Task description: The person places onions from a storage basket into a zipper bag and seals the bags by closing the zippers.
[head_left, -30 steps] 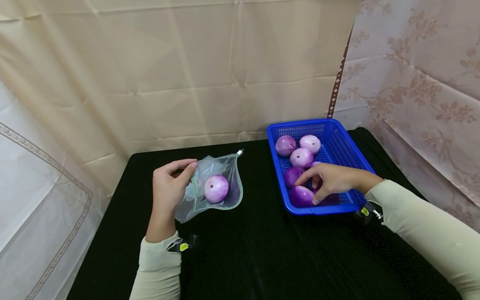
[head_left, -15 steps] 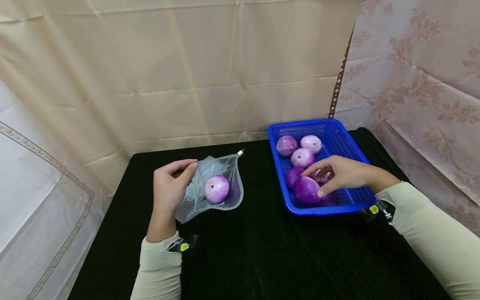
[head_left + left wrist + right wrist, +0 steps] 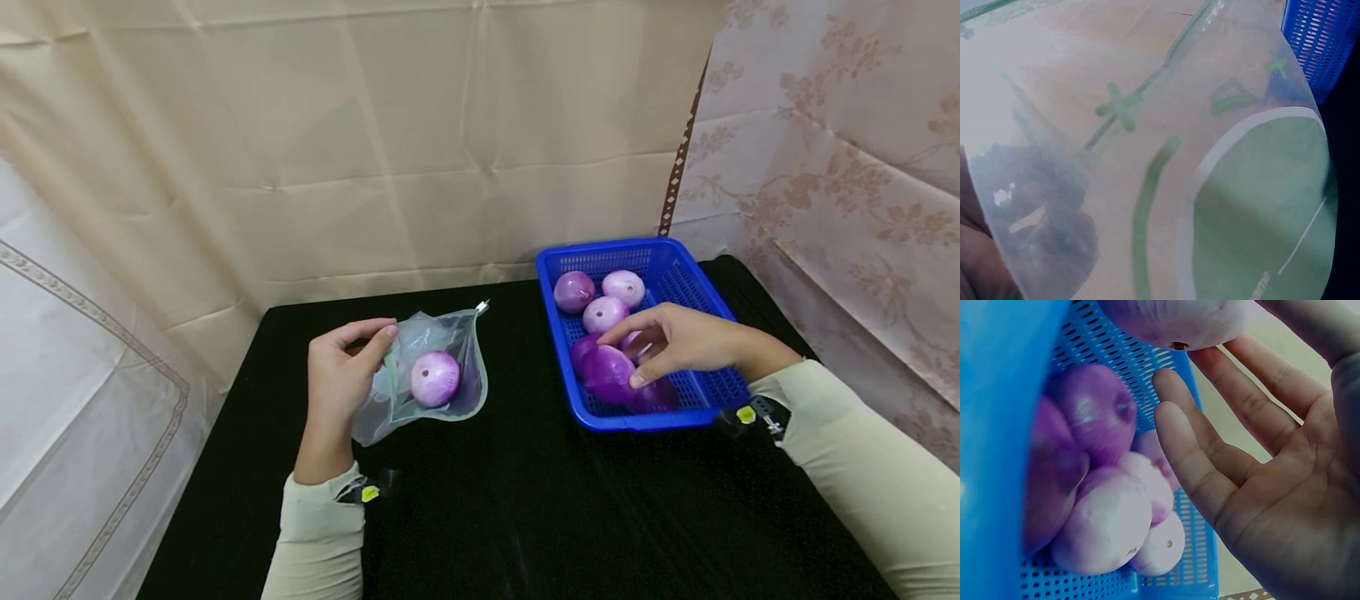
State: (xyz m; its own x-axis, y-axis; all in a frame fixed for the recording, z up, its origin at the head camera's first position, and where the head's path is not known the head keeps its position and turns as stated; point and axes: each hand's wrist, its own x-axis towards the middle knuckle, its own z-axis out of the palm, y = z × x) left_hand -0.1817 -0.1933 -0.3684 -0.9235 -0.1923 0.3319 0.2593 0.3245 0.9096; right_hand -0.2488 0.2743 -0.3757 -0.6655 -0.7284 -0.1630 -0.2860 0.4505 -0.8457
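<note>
My left hand (image 3: 339, 375) pinches the edge of a clear zip bag (image 3: 468, 404) between thumb and fingers. One red onion (image 3: 435, 379) sits inside that bag, near its open mouth. The left wrist view is mostly filled by the see-through bag (image 3: 1160, 187) with green print. On the right, my right hand (image 3: 678, 342) grips a dark purple onion (image 3: 606, 377) by thumb and fingertips, above the other onions in a blue basket (image 3: 557, 350). In the right wrist view the gripped onion (image 3: 1179, 322) shows at the top, against the fingers (image 3: 1254, 406).
Several other onions (image 3: 1104, 519) lie in the basket, some partly hidden by my right hand. A black cloth (image 3: 510, 500) covers the table. Behind it hangs a beige curtain (image 3: 420, 150), with a flowered cloth (image 3: 840, 167) on the right.
My right hand has taken hold of the dark purple onion and raised it slightly within the basket, then shifted it a little left. The left hand and bag have stayed put.
</note>
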